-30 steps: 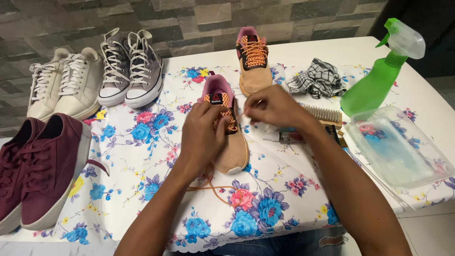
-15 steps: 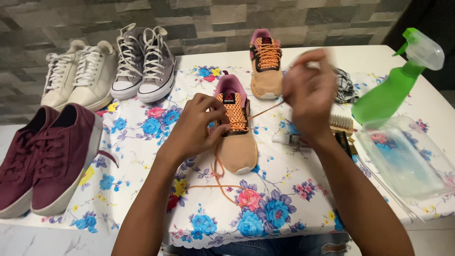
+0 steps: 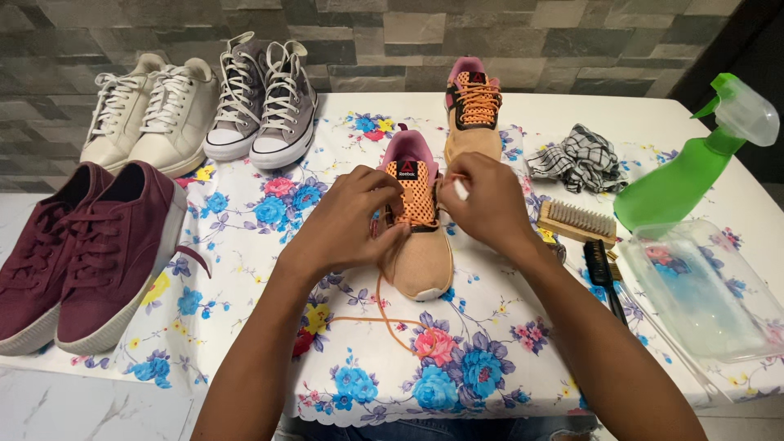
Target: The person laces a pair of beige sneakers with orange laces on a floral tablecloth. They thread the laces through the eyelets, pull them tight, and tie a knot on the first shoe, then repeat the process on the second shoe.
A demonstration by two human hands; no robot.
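Big floral cloth covers the table, shoes lined up along the left and far edge: maroon pair near left, cream pair behind them, grey high-tops next along.

Right side has a clear tub with a green spray bottle behind it, a checked rag, a wooden brush and a small black brush.

Mid-table sits the peach sneaker, its mate further back. The sneaker's long axis runs near-to-far, toe pointing at the camera, heel and pink collar toward the wall. The mate lies the same way.

Looks like the lacing step is in hand, somewhere around the middle eyelets I'd guess. Left hand is curled on the left side of the shoe, fingers pressed into the orange lace at the eyelets. Right hand pinches the lace's white tip just beside the tongue. A loose loop of lace trails over the cloth toward the near edge.

Next move probably needs that tip lined up with an eyelet while the left hand keeps the shoe from sliding.
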